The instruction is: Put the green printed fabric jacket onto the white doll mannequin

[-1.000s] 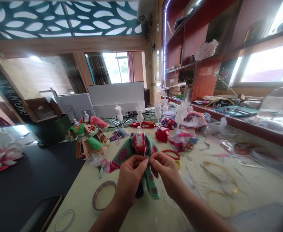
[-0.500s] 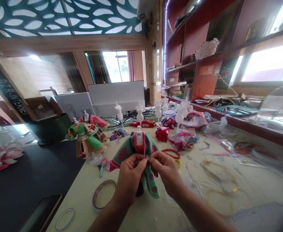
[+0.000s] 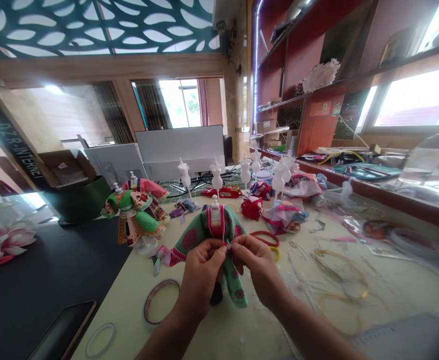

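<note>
A small green doll robe (image 3: 190, 236) with pink spots and a red, white-dotted collar hangs on a white miniature mannequin (image 3: 215, 201) in front of me. My left hand (image 3: 206, 262) pinches the front of the robe where the collar edges meet, thumb against fingers. From the other side, my right hand (image 3: 256, 260) pinches the robe's front at nearly the same spot. The fingertips of both hands almost touch, and a small pink bit shows between them. One green sleeve (image 3: 236, 287) hangs down between my wrists.
Left of the robe stand dressed mannequins (image 3: 131, 212); bare white mannequins (image 3: 216, 175) stand behind. A tape roll (image 3: 162, 302) and a white ring (image 3: 100, 340) lie at front left. Fabric pieces (image 3: 287, 215), a red cord loop (image 3: 266, 238) and yellow cord (image 3: 339, 280) lie right. A phone (image 3: 62, 332) lies left.
Almost nothing differs. My fingertips have shifted very slightly at the robe's front, still pinching; everything else stays in place.
</note>
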A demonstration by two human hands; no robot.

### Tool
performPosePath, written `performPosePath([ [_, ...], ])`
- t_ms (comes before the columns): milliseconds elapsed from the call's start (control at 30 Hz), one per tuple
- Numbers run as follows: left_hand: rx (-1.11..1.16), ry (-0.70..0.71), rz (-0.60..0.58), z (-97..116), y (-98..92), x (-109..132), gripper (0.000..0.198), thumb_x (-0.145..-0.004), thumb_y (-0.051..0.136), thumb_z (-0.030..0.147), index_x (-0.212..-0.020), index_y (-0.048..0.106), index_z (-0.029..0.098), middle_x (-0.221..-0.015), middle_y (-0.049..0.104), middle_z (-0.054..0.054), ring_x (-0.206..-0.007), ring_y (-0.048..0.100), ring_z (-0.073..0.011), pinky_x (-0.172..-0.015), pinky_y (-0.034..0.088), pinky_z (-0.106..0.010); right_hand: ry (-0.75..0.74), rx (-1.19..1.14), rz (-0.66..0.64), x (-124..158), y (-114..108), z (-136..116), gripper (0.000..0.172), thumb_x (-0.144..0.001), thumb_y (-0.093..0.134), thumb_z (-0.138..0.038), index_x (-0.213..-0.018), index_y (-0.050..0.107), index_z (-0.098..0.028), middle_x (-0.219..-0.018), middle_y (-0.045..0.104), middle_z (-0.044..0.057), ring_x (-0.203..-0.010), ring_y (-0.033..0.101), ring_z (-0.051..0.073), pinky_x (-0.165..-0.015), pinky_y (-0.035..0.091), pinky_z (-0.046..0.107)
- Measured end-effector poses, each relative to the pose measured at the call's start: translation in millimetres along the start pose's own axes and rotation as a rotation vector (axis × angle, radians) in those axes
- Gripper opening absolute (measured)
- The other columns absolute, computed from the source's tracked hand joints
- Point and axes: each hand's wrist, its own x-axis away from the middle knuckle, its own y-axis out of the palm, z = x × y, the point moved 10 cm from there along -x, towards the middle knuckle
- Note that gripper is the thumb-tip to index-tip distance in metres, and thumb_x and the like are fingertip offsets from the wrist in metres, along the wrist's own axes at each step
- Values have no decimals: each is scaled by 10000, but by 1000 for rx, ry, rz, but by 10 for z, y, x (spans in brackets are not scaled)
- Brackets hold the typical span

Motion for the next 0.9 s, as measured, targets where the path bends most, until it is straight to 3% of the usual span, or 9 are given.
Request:
performPosePath([
  [900,-40,38,38,-26,-40,-3,197,-638,710,300,-714,622,140,-442,458,71,-388,367,-36,-371,273,-129,-34,7,19,-11,-50,-14,194,-733,657,-313,-652,554,-170,-481,463,-60,-435,404,71,-430,312,190],
])
